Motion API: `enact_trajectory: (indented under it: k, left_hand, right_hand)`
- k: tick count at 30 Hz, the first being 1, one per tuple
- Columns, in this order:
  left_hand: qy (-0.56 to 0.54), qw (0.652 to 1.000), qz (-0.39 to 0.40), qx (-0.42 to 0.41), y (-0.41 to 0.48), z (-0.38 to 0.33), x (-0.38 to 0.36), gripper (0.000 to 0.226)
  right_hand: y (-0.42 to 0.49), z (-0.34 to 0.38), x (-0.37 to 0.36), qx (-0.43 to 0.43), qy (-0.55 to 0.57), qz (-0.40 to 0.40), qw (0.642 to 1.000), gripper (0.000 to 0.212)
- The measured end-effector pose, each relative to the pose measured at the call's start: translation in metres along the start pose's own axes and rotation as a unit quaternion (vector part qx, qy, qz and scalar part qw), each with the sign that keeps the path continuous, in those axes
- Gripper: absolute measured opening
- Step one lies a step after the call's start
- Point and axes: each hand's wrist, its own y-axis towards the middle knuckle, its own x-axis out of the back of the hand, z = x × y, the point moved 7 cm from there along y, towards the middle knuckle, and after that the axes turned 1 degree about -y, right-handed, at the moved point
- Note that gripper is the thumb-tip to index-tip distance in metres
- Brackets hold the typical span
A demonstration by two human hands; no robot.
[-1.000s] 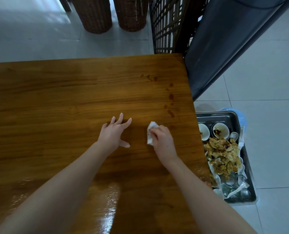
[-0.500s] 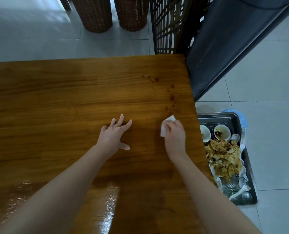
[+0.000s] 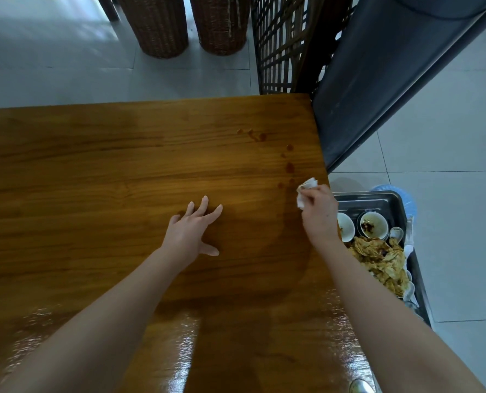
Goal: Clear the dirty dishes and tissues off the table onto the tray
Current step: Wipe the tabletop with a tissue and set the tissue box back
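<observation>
My right hand (image 3: 320,214) pinches a crumpled white tissue (image 3: 309,184) at the right edge of the table (image 3: 94,180), just beside the brown drops (image 3: 290,167). The tray (image 3: 378,198) with the dirty bowls (image 3: 373,224) stands lower, just past that edge. My left hand (image 3: 192,231) lies flat on the wood, fingers spread, holding nothing. I think it is best to grip the tissue tightly, carry it over the edge and release it low above the tray, not throw it.
</observation>
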Motion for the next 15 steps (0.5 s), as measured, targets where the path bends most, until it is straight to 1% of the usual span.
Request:
enact_trajectory:
  k: [4, 6, 9, 15]
  left_hand:
    - [-0.004, 1.000, -0.008, -0.002, 0.001, 0.000, 0.001, 0.107]
    - [-0.005, 1.000, -0.010, -0.001, 0.001, 0.001, 0.001, 0.108]
    - [-0.006, 1.000, -0.011, 0.000, 0.001, 0.001, 0.000, 0.109]
    - [-0.017, 1.000, -0.009, 0.007, -0.001, 0.000, 0.001, 0.108]
  right_hand:
    - [0.005, -0.003, -0.001, -0.042, -0.011, -0.032, 0.999, 0.023]
    - [0.002, 0.005, -0.009, -0.041, -0.020, -0.037, 0.998, 0.023]
    - [0.000, 0.022, -0.019, -0.011, -0.016, -0.024, 1.000, 0.025]
    - [-0.005, 0.056, -0.043, 0.076, 0.007, 0.019, 0.997, 0.025]
